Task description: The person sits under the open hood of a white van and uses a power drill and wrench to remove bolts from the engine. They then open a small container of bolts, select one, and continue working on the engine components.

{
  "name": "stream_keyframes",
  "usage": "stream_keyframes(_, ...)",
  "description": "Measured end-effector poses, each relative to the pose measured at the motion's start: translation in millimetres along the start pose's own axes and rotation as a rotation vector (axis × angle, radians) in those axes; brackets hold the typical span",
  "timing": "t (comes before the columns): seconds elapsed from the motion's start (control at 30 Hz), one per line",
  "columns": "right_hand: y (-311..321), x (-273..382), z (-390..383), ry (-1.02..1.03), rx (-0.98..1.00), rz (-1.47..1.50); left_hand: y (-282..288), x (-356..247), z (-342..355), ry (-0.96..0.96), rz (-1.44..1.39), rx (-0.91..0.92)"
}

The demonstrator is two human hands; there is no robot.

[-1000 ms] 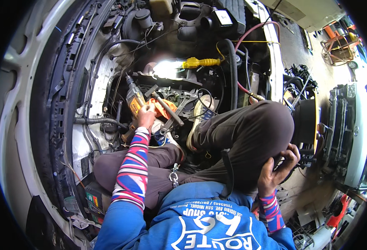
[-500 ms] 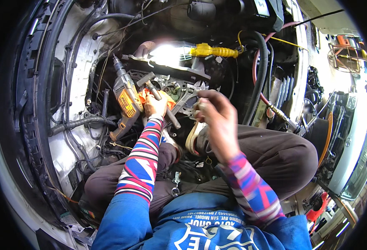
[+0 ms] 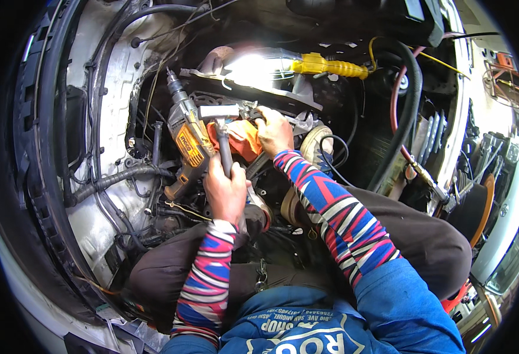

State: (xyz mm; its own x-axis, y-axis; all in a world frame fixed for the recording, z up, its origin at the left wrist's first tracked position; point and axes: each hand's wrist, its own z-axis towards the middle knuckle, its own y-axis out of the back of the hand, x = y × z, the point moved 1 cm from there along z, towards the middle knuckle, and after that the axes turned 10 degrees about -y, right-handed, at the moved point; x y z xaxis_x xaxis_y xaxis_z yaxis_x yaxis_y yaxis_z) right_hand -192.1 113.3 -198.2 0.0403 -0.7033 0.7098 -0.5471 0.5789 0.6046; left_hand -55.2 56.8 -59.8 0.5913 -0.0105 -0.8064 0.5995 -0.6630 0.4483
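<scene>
Hammer (image 3: 221,133) handle inside left hand (image 3: 227,192)

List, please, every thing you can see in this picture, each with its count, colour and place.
hammer: 1, grey head, dark handle, held upright at centre
power drill: 1, yellow and black, left of the hammer
orange cloth: 1, orange, between the hands
work lamp: 1, yellow handle, lit, top centre
black hose: 1, black, upper right
red hose: 1, red, beside the black hose
left hand: 1, grips the hammer handle
right hand: 1, on the metal part beside the cloth
</scene>
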Motion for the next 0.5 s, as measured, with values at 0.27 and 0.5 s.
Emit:
stream_keyframes(0.27,-13.5,5.5,30.0,-0.011,0.149,0.054,-20.1,41.4,14.5,-0.259,0.125,0.001)
stream_keyframes(0.5,-13.0,-0.8,33.3,-0.006,0.172,0.139,-39.5,69.7,26.3,-0.179,-0.017,0.000)
